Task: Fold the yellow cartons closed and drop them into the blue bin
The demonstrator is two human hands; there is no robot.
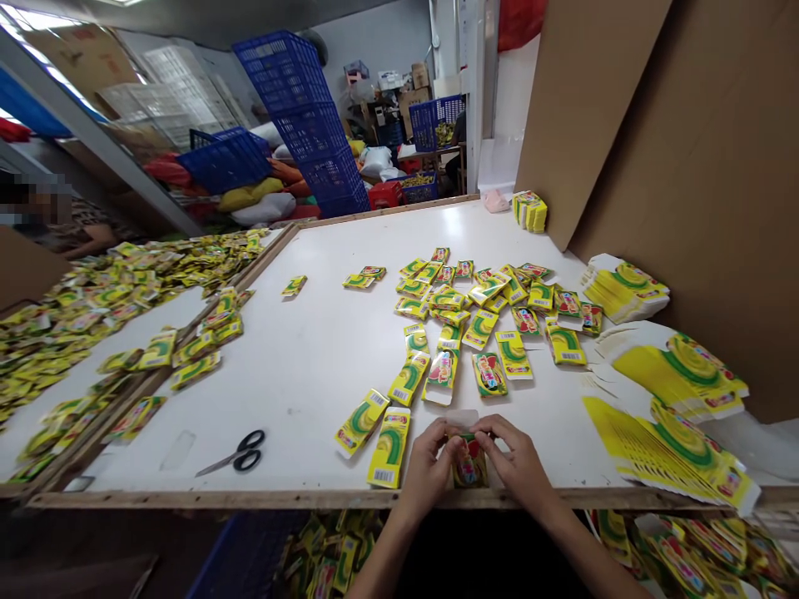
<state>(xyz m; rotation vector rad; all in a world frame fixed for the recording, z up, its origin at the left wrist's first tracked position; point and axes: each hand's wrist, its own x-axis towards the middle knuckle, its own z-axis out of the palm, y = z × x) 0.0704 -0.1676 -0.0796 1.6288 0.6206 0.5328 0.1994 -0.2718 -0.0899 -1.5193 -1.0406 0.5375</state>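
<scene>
Both my hands meet at the near edge of the white table [312, 366]. My left hand [428, 466] and my right hand [515, 457] pinch one small yellow-and-red packet [469, 466] between their fingertips, held just above the table edge. A clear flap [459, 416] sticks up at the packet's top. Several more yellow-green packets [474, 316] lie scattered on the table just beyond my hands, and two [378, 437] lie flat to the left of my left hand.
Black scissors [240, 453] lie near the front left. Stacks of flat yellow cartons [680, 408] fan out at the right beside a cardboard sheet [705, 183]. A second table at the left is covered with packets [125, 283]. Blue crates [305, 116] stand behind.
</scene>
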